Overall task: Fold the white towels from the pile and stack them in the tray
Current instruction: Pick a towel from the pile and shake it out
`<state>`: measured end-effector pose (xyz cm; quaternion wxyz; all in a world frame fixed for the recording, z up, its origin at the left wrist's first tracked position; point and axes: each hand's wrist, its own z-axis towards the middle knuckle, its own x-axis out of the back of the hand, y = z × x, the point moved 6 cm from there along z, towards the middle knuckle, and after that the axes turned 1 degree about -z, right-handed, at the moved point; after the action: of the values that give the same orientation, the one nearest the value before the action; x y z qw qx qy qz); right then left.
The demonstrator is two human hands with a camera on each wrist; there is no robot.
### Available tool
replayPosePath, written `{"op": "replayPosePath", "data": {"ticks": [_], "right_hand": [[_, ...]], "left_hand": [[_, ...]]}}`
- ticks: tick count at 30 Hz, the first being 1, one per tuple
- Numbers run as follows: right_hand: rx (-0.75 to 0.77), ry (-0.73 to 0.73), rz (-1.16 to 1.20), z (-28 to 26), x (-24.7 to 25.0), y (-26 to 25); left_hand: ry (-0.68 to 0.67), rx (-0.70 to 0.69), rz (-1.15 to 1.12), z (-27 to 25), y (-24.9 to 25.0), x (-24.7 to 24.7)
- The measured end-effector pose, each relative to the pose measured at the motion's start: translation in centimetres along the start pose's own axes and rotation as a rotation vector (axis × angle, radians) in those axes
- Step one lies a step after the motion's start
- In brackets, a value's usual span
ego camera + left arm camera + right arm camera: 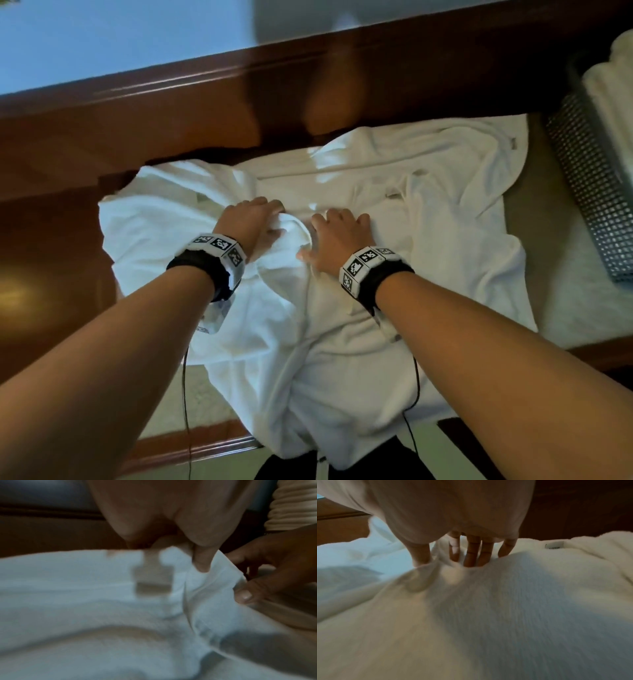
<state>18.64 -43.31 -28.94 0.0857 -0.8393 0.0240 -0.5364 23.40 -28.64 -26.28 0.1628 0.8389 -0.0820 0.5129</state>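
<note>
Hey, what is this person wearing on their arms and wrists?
Both forearms are bare, no sleeves. Each wrist carries a black band topped with white blocks printed with black square code markers: left band, right band. A thin black cable hangs from the left band, another from the right.

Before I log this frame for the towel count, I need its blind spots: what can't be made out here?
- Pile of white towels: head view, the layers overlap, so the count is unreadable.
- Left hand grip: its fingertips sink into a fold; the left wrist view is blurred.
- Perforated metal tray: cut off by the right edge; the folded towels in it cannot be counted.
- Towel label: right wrist view, too small to read.
</note>
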Motion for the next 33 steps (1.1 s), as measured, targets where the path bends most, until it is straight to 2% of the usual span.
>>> {"op": "replayPosePath", "data": {"ticks": [2, 5, 10, 13, 16, 19, 22, 25, 29, 33], "right_hand": [[0.029, -0.020, 0.025, 0.1, 1.1, -0.6], [0.043, 0.025, 0.145, -0.2, 4.4, -2.1], [-0.035, 0.285, 0.364, -3.1, 12.9, -4.6], [-0.012, 0.494, 0.411, -7.2, 18.7, -8.5], [0.044, 0.674, 0.424, -11.9, 23.5, -14.3], [0.124, 0.766, 0.412, -16.0, 26.8, -20.3], [0.156, 0.767, 0.278, -19.8, 29.2, -24.8], [0.118, 0.676, 0.075, -22.1, 30.3, -26.8], [-0.029, 0.608, -0.060, -23.8, 29.7, -25.7], [-0.168, 0.575, -0.013, -25.3, 26.2, -22.4]], "left_hand": [[0.009, -0.040, -0.092, -1.1, -0.4, 1.5], [0.054, -0.097, -0.089, -3.0, -1.7, 5.3], [0.080, -0.114, 0.166, -7.5, -4.7, 11.7], [0.219, -0.164, 0.171, -11.8, -6.7, 15.5], [0.428, -0.201, -0.034, -16.5, -9.3, 19.6], [0.630, -0.197, -0.419, -21.2, -12.8, 23.3], [0.731, -0.244, -0.614, -25.4, -15.1, 26.0], [0.785, -0.324, -0.525, -29.4, -15.8, 27.6], [0.786, -0.385, -0.335, -33.6, -15.8, 29.1], [0.857, -0.299, -0.305, -36.4, -17.3, 31.2]]}}
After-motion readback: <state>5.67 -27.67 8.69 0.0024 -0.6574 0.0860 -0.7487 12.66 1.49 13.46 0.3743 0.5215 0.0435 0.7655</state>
